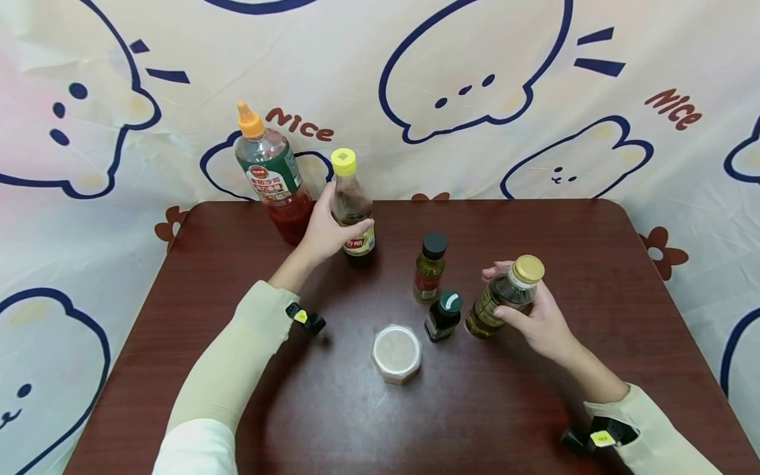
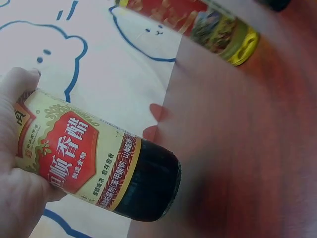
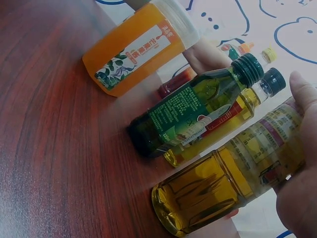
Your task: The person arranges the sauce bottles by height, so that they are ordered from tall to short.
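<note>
My left hand (image 1: pixel 332 227) grips a dark vinegar bottle (image 1: pixel 351 201) with a yellow cap, its thumb across the front. In the left wrist view, the vinegar bottle (image 2: pixel 74 148) shows a red and cream label and a dark base. Just left of that hand stands a large ketchup squeeze bottle (image 1: pixel 276 175) with an orange nozzle. On the right side, my right hand (image 1: pixel 543 323) holds a gold-capped oil bottle (image 1: pixel 505 297), tilted slightly. Amber oil fills the lower part of that oil bottle (image 3: pixel 203 188) in the right wrist view, fingers wrapped around its upper half.
Between the hands stand a black-capped bottle of yellow oil (image 1: pixel 429 274), a small dark green bottle (image 1: pixel 442 320) and a white-lidded jar (image 1: pixel 396 353). Orange contents show through the jar (image 3: pixel 133 52). The brown table (image 1: pixel 332 422) meets a patterned cloth (image 1: pixel 332 59) at the back.
</note>
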`<state>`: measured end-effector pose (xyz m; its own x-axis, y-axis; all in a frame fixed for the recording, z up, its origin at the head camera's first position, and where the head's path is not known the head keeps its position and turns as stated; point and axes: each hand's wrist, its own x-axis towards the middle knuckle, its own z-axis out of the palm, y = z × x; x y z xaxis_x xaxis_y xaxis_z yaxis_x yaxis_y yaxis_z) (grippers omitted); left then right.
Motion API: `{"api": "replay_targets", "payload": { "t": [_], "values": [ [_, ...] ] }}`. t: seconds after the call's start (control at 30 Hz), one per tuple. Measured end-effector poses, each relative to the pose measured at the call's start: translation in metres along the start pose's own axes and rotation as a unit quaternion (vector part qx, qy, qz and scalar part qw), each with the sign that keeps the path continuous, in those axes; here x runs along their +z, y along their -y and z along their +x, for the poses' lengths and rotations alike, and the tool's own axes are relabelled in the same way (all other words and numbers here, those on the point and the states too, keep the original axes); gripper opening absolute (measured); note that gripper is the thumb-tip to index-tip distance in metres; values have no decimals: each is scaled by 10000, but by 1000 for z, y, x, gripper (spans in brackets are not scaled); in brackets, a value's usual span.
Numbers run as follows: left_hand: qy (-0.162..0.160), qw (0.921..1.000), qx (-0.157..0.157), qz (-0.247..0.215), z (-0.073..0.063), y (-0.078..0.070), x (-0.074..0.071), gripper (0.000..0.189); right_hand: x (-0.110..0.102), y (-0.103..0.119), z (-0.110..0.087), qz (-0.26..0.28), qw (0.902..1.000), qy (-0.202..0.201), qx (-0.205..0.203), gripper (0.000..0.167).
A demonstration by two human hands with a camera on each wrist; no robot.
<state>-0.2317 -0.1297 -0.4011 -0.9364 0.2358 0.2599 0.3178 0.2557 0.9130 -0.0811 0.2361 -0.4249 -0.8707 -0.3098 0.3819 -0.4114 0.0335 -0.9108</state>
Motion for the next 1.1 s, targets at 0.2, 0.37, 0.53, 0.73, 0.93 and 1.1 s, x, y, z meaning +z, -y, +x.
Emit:
{"api": "replay_targets", "payload": {
  "t": [0.2,0.37,0.53,0.73,0.93,1.1],
  "values": [
    [-63,9995,-281,-104,18,3,-3,79,0,0,0,9,10000,-9,45,65],
    [-248,9987,-354,-255,29,5,-3,74,0,0,0,-36,9999,-5,127,66],
    [-355,9978,-278,-480,39,11,-2,66,0,1,-1,-40,9999,-5,162,66],
    [-542,9955,-370,-684,46,18,-3,65,0,0,-1,-33,9999,15,164,65],
    [-653,9937,-477,-775,49,24,-3,65,0,0,-1,-9,9999,11,114,65],
    [-796,9918,-506,-863,51,27,-2,64,0,1,-1,-8,9998,0,216,66]
  ]
}}
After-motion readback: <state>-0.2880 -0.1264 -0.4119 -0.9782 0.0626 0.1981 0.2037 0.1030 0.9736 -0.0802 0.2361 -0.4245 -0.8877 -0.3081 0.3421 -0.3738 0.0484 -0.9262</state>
